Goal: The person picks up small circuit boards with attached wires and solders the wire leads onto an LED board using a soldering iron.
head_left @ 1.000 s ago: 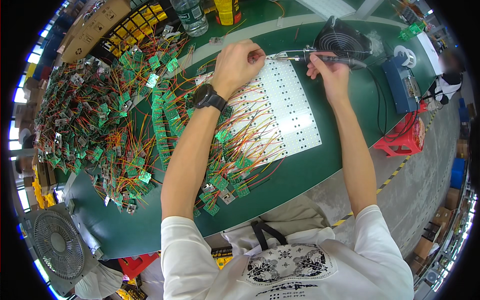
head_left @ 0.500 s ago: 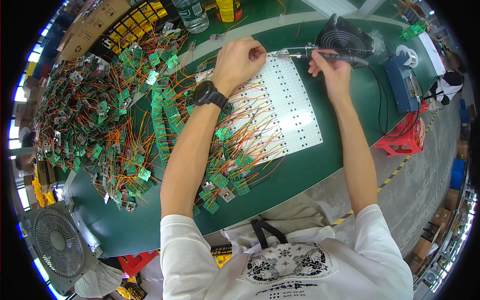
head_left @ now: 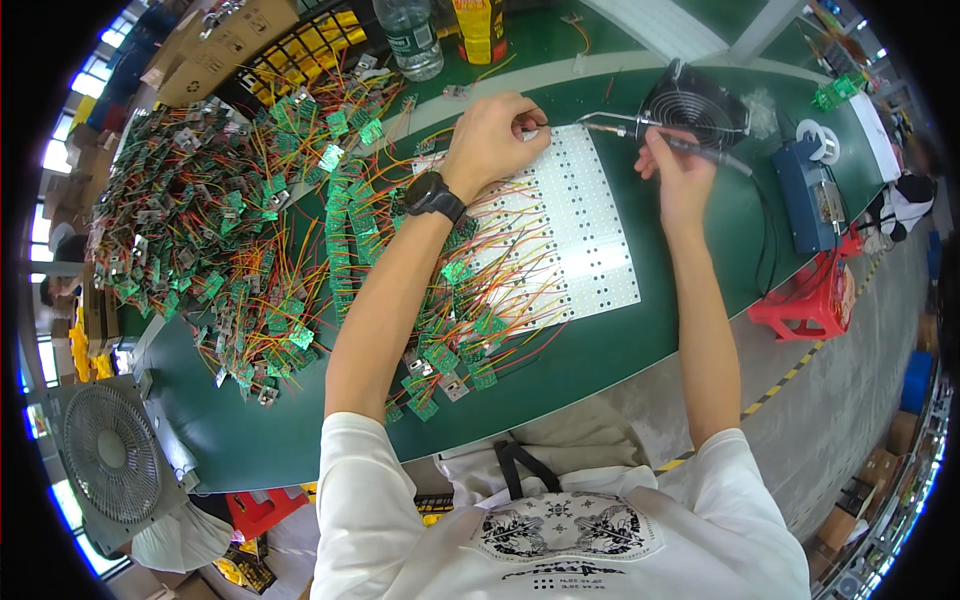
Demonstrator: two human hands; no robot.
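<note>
A white perforated panel (head_left: 592, 235) lies on the green table, with rows of red and yellow wires (head_left: 515, 262) across its left half. My left hand (head_left: 497, 140), a black watch on its wrist, rests at the panel's far edge. Its fingers are pinched together; what they hold is too small to make out. In my right hand (head_left: 682, 178) is a soldering iron (head_left: 703, 151), gripped by its dark handle. The iron's bent metal tip points left, just above the panel's far edge and a little apart from my left fingertips. Small green circuit boards (head_left: 437, 357) hang on the wires' left ends.
A big heap of wired circuit boards (head_left: 190, 225) covers the table's left. Behind the iron stands a black fan (head_left: 697, 103); right of it are a blue soldering station (head_left: 803, 180) and its cable. A water bottle (head_left: 410, 45) stands at the back, a red stool (head_left: 805, 303) beyond the right edge.
The soldering iron's tip has drawn slightly right, away from my left fingers. My left hand stays pinched at the panel's far edge. The whole view has shifted a little.
</note>
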